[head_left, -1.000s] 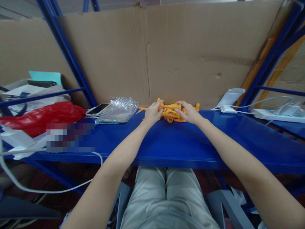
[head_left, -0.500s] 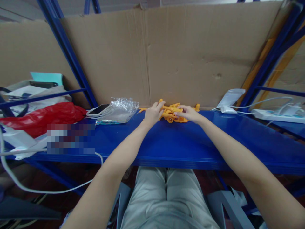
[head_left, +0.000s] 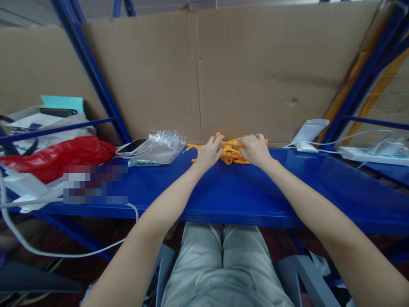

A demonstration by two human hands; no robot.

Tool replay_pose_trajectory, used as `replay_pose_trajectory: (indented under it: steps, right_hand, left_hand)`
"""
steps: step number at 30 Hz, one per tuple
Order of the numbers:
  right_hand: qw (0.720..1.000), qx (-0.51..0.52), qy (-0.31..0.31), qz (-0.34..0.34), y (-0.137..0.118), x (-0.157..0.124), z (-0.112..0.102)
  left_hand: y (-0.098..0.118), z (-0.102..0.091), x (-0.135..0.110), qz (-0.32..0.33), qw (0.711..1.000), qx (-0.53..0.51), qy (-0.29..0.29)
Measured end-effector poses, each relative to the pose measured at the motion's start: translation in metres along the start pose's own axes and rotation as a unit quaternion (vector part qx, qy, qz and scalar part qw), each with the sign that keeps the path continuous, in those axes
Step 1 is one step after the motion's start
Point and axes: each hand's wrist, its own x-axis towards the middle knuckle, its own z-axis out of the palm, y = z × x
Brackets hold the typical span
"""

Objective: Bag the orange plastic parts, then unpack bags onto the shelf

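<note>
Several orange plastic pieces (head_left: 228, 159) lie in a small heap at the back of the blue shelf, one of them with a round, wheel-like part. My left hand (head_left: 209, 153) is at the heap's left side, closed on a long orange plastic piece (head_left: 232, 142) that spans the gap between my hands. On the other side, my right hand (head_left: 256, 150) curls its fingers over the right end of that piece, with the palm down. The fingertips of both hands are partly hidden. More orange parts (head_left: 192, 147) stick out left of my left hand.
A clear plastic bag (head_left: 162, 149) and a phone (head_left: 134, 146) lie to the left, with a red plastic bag (head_left: 64, 155) beyond. A white power strip (head_left: 370, 154) and cables are at right. Cardboard (head_left: 243, 72) stands behind the blue shelf (head_left: 236, 196).
My right hand has shifted slightly and turned palm down, its fingers now curled over the orange piece. My left hand has moved a little right and down.
</note>
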Motion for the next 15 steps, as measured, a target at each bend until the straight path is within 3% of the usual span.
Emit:
replay_pose_trajectory:
  steps: [4, 9, 15]
  right_hand:
    - [0.998, -0.065, -0.016, -0.019, -0.004, -0.001, -0.008]
    - [0.995, -0.076, -0.054, -0.024, -0.012, -0.001, -0.011]
    - [0.99, -0.083, -0.111, -0.021, -0.012, 0.001, -0.01]
  left_hand:
    - [-0.004, 0.004, 0.0, 0.015, 1.0, -0.012, 0.014]
    - [-0.009, 0.006, 0.0, 0.028, 0.999, -0.014, 0.018]
    - [-0.007, 0.007, -0.002, 0.021, 1.0, 0.019, -0.011]
